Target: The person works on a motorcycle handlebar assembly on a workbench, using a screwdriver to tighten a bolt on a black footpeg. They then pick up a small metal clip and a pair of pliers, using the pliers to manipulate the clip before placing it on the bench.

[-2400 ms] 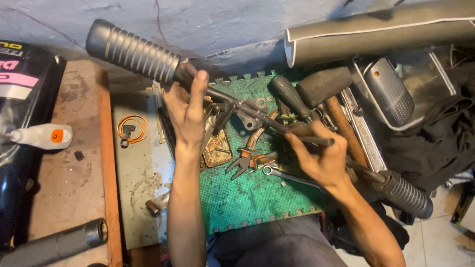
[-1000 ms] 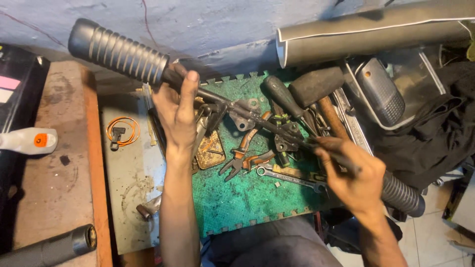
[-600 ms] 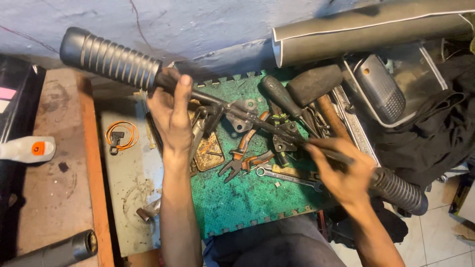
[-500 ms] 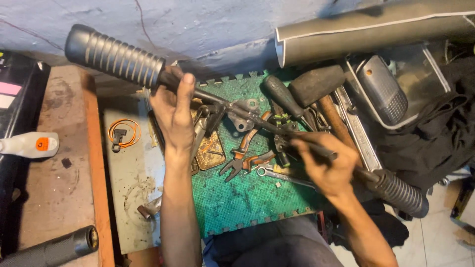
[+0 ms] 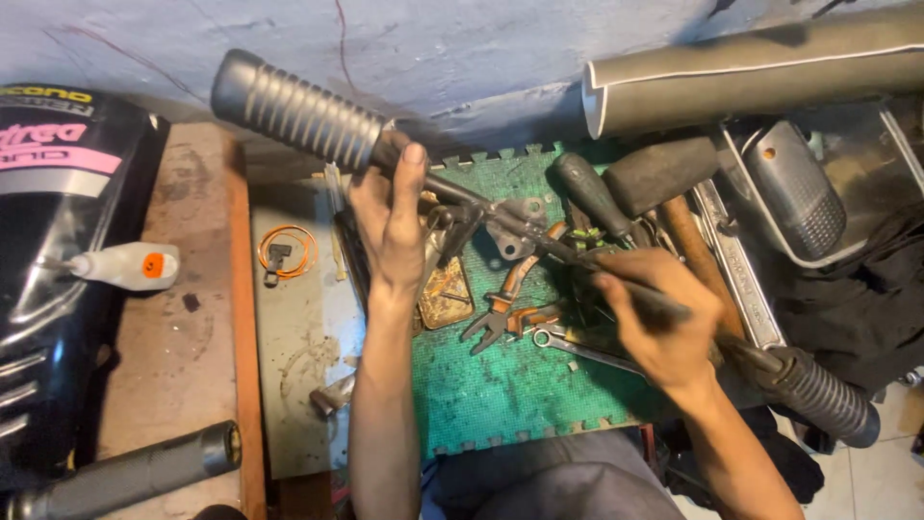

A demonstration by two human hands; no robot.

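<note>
Gripping a handlebar [image 5: 539, 236] — left hand [image 5: 390, 217] near one grip, right hand [image 5: 659, 318] clenched mid-bar.

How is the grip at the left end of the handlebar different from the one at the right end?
The left grip is lit, pale grey and raised toward the wall; the right grip is darker, shadowed and lower. The left hand holds beside the left grip; the right hand holds farther from the right grip. Both are ribbed.

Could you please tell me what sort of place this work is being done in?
Most likely a small motorcycle repair workshop. Both hands hold a handlebar with ribbed rubber grips over a green mat strewn with pliers, a hammer and a wrench.
</note>
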